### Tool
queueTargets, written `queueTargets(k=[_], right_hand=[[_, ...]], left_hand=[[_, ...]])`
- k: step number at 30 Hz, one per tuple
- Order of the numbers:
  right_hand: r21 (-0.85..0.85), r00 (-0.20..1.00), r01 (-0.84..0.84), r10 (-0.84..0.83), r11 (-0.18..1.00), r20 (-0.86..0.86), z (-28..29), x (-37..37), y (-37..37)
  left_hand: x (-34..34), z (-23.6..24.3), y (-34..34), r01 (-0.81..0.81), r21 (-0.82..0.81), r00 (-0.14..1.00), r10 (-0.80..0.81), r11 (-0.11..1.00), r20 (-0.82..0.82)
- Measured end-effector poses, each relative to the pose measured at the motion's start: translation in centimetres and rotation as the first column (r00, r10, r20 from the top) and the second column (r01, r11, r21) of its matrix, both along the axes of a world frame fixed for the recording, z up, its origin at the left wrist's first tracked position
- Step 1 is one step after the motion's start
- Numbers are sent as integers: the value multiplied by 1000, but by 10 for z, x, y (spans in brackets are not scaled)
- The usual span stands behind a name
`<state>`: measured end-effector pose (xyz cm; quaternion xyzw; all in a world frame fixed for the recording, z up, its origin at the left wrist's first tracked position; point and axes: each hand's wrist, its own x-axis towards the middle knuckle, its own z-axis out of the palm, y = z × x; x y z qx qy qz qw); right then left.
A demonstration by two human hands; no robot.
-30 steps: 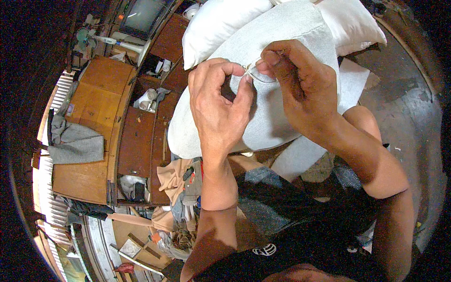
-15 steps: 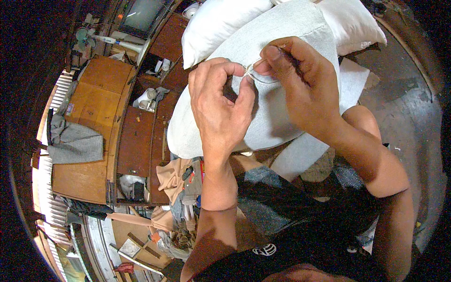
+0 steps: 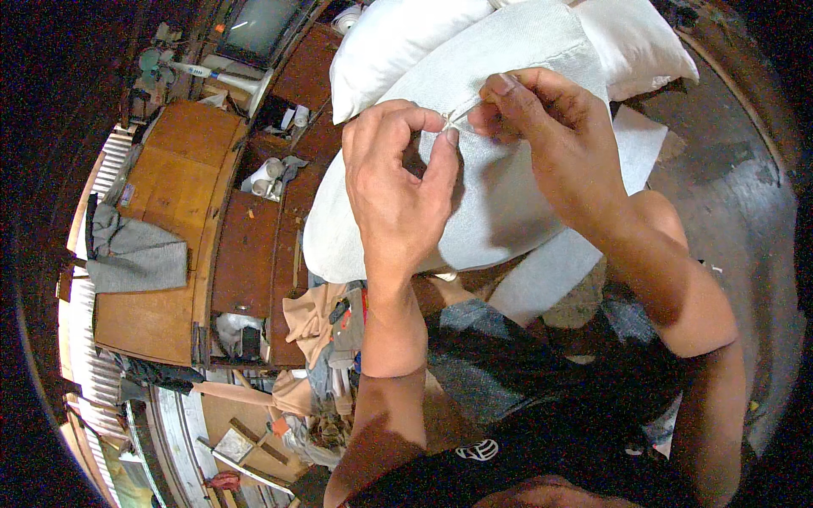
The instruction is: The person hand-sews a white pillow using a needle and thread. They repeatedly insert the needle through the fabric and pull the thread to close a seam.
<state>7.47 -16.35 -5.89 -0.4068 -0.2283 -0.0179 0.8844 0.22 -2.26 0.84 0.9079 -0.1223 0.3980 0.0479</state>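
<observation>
left hand [image 3: 398,186]: thumb+index pinching pale thread [image 3: 464,113] | right hand [image 3: 569,140]: fingertips closed, apparently on its end | thread over pale grey cushion [image 3: 508,199], between hands | step: likely knotting | next: wants steady left pinch, light right pull

Thin pale string [image 3: 465,110], bunched at one spot, near-straight beyond; held above plump light-grey fabric cushion [image 3: 495,199], cushion lying slantwise.
</observation>
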Motion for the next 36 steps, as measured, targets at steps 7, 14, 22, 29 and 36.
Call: queueTargets(k=[7,14,22,29,36], right_hand=[[-121,1000,-24,26,992,14,1,1,-1],[-432,843,460,-227,776,488,-1,16,-11],[-351,723,615,-327,706,609,-9,28,-16],[-328,714,619,-338,714,613,-10,24,-13],[-347,666,671,-327,655,670,-12,20,-14]], left_hand=[[-7,1,4,51,-111,999,-50,993,9],[-20,-5,8,74,-232,996,-60,970,65],[-74,12,91,-16,-445,957,143,895,252],[-153,32,168,326,-740,859,142,588,491],[-258,11,264,199,-798,799,377,569,468]])
